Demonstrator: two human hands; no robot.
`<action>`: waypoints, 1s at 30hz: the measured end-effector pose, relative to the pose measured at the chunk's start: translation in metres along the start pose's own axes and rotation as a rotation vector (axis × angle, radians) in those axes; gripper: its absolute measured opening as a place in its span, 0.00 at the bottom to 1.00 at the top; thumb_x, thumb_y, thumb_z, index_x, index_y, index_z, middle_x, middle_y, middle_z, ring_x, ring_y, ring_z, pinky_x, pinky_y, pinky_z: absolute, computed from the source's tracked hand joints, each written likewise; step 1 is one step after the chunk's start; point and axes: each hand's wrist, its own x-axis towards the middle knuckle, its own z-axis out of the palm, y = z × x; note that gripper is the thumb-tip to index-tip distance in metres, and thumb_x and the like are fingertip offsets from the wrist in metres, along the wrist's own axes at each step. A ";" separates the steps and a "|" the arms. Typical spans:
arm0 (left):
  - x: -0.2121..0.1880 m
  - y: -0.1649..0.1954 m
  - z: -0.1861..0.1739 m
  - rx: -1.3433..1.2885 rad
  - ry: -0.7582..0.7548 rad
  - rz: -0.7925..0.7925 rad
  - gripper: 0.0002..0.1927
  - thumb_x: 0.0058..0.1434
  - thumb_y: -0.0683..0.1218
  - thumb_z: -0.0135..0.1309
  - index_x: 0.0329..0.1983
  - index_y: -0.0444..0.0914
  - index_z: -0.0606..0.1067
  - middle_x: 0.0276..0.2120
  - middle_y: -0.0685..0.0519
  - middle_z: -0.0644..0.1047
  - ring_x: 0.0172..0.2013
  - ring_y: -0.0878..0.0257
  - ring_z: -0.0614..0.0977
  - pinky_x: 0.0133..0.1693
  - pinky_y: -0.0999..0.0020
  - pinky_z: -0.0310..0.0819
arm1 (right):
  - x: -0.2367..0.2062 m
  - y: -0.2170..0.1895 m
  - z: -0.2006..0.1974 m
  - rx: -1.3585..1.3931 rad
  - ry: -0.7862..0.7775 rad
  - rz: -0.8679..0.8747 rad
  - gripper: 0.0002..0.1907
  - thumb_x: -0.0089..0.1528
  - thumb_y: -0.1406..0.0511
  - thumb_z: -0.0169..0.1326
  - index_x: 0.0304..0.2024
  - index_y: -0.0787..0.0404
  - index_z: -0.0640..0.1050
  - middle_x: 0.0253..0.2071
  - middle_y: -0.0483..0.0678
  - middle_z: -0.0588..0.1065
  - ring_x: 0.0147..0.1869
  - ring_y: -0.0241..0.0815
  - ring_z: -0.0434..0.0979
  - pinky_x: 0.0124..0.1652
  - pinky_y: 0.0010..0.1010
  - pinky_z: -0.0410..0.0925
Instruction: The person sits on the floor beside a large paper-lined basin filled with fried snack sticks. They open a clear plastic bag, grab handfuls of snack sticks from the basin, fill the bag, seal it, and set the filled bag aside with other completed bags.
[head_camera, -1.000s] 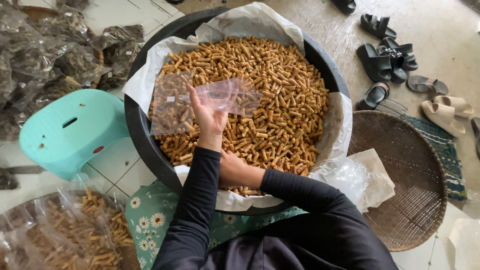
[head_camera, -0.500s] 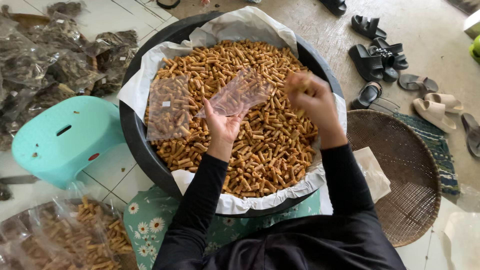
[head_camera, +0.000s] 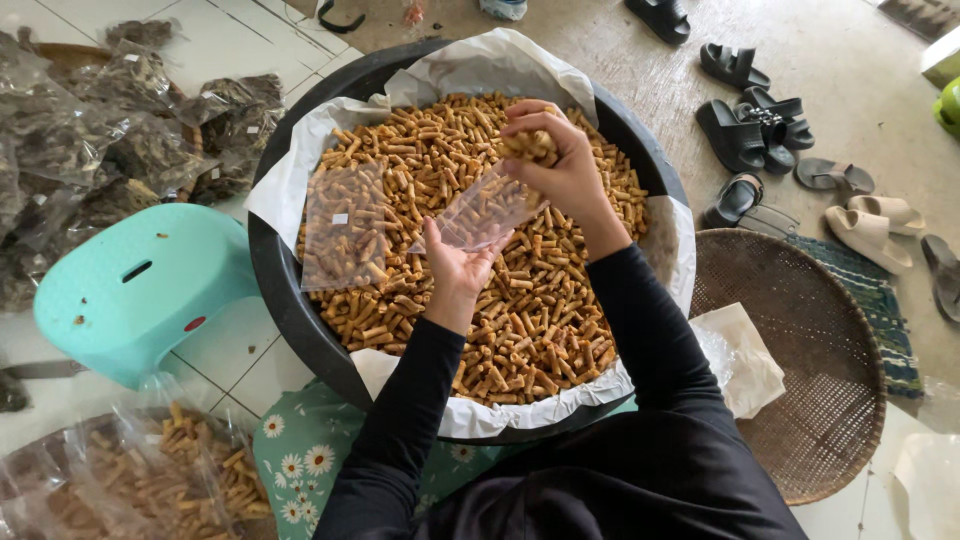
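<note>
1. Snacks (head_camera: 530, 145) fill the right hand (head_camera: 560, 165), which is clenched on a fistful just above the bag (head_camera: 485, 212).
2. The left hand (head_camera: 455, 265) grips the clear bag's lower end, holding it open and tilted up toward the right hand.
3. Below both hands lies the paper-lined black tub (head_camera: 290, 310); left of them, a stack of empty bags (head_camera: 345, 225) rests on the snacks.

Open air above the snack-filled basin (head_camera: 300, 320); stool (head_camera: 140, 285) crowding left.
</note>
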 end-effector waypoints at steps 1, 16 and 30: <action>0.000 0.001 0.001 0.008 0.010 0.007 0.47 0.65 0.72 0.39 0.77 0.42 0.46 0.72 0.34 0.52 0.71 0.36 0.57 0.64 0.27 0.54 | 0.000 0.003 0.002 -0.067 -0.007 -0.027 0.17 0.58 0.73 0.67 0.48 0.62 0.79 0.59 0.48 0.73 0.64 0.39 0.72 0.64 0.32 0.66; 0.008 0.017 -0.009 -0.037 -0.472 0.127 0.35 0.75 0.71 0.34 0.64 0.39 0.67 0.57 0.41 0.74 0.55 0.50 0.79 0.67 0.32 0.57 | -0.036 0.026 0.001 0.552 0.350 0.148 0.12 0.75 0.61 0.50 0.55 0.62 0.75 0.49 0.52 0.78 0.57 0.44 0.79 0.60 0.36 0.70; 0.008 0.044 0.001 0.208 -0.433 0.201 0.17 0.77 0.53 0.57 0.61 0.39 0.76 0.46 0.50 0.80 0.44 0.58 0.83 0.50 0.59 0.81 | -0.149 0.050 0.086 -0.795 -0.460 0.229 0.33 0.53 0.58 0.67 0.61 0.47 0.71 0.66 0.62 0.62 0.61 0.71 0.67 0.57 0.58 0.65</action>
